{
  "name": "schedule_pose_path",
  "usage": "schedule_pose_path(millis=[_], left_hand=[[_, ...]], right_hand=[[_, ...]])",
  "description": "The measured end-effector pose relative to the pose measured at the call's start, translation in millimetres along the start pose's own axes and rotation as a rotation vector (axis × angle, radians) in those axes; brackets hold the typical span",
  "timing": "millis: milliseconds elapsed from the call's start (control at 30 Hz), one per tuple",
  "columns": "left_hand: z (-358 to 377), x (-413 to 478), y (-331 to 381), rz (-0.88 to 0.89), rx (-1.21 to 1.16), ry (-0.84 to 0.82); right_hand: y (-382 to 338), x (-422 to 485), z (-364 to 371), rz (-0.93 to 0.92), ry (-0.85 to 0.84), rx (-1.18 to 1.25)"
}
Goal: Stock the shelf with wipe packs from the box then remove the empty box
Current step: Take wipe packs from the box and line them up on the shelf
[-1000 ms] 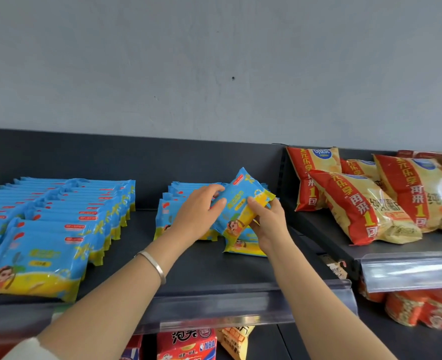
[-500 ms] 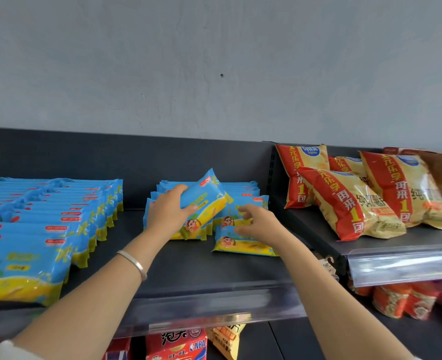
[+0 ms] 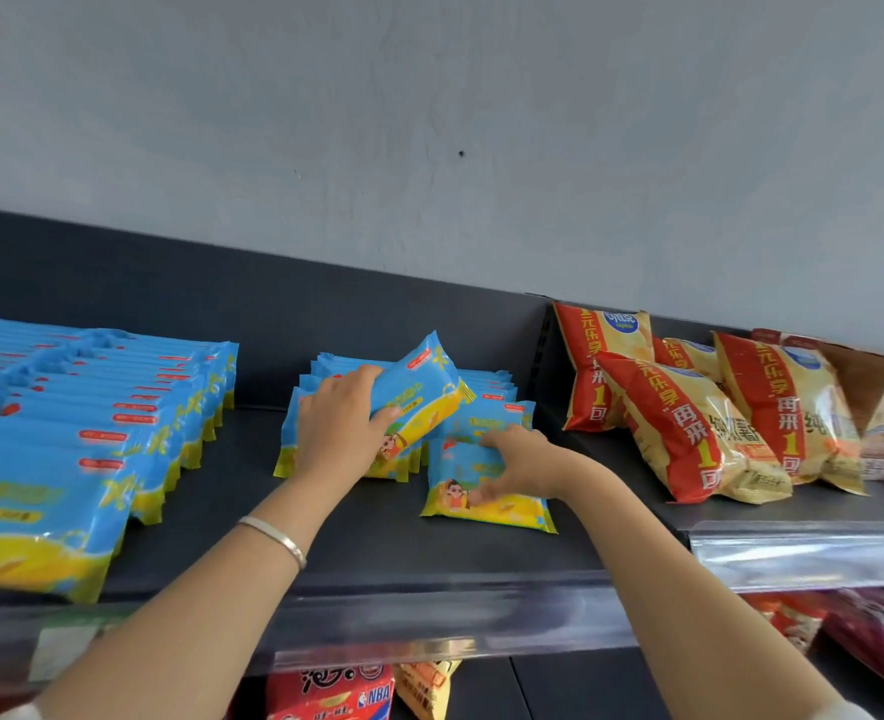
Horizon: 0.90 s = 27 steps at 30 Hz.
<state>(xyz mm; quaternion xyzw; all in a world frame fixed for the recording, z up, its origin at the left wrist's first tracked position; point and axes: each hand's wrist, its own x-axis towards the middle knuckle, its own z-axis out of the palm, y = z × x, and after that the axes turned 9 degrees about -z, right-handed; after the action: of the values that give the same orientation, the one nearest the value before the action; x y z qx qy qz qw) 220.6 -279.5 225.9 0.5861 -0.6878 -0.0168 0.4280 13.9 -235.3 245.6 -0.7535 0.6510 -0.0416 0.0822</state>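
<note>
Standing close by, I saw the left hand (image 3: 344, 423) gripping a tilted wipe pack (image 3: 424, 397). Its fingers were curled over the pack's upper edge and the thumb was pressed on its front. The pack leaned at a slant against the short middle row of wipe packs (image 3: 489, 384) on the dark shelf (image 3: 367, 532).

Just to its right, the right hand (image 3: 523, 459) held a flat wipe pack (image 3: 502, 514) lying at the front of that row. The bent fingers lay at its far edge and the thumb was tucked against its face.

Both packs had glossy sky-blue wrappers with a yellow band along the bottom. Each showed a small cartoon child, and the tilted one had a red label near the top and a crimped end.

A long left row of wipe packs (image 3: 118, 423) stood well apart on the same shelf. Red and yellow snack bags (image 3: 689, 428) slumped on the neighbouring section. A silver bangle (image 3: 276, 532) circled the left wrist, and a clear plastic rail (image 3: 429, 623) ran along the shelf's front edge.
</note>
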Motion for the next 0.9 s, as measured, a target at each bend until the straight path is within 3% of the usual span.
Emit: schedule_pose_path(millis=[200, 367, 533, 667, 767, 900], left_hand=[[-1.8, -2.5, 2.0, 0.012, -0.094, 0.053], [-4.2, -2.5, 1.7, 0.011, -0.119, 0.070], [-2.9, -4.0, 0.6, 0.022, -0.102, 0.050], [-1.8, -4.8, 0.9, 0.045, -0.041, 0.028], [-2.4, -7.8, 4.3, 0.093, 0.014, 0.025], [-0.1, -12.6, 7.7, 0.230, 0.077, -0.056]], right_hand=[[2.0, 8.7, 4.6, -0.054, 0.459, -0.026], [-3.8, 25.8, 7.9, -0.048, 0.545, -0.050], [-7.0, 31.5, 22.5, 0.105, 0.671, -0.199], [-1.8, 29.6, 21.4, 0.121, 0.664, -0.173], [4.8, 20.0, 17.1, 0.086, 0.683, -0.056], [14.5, 1.6, 20.0, -0.111, 0.828, 0.422]])
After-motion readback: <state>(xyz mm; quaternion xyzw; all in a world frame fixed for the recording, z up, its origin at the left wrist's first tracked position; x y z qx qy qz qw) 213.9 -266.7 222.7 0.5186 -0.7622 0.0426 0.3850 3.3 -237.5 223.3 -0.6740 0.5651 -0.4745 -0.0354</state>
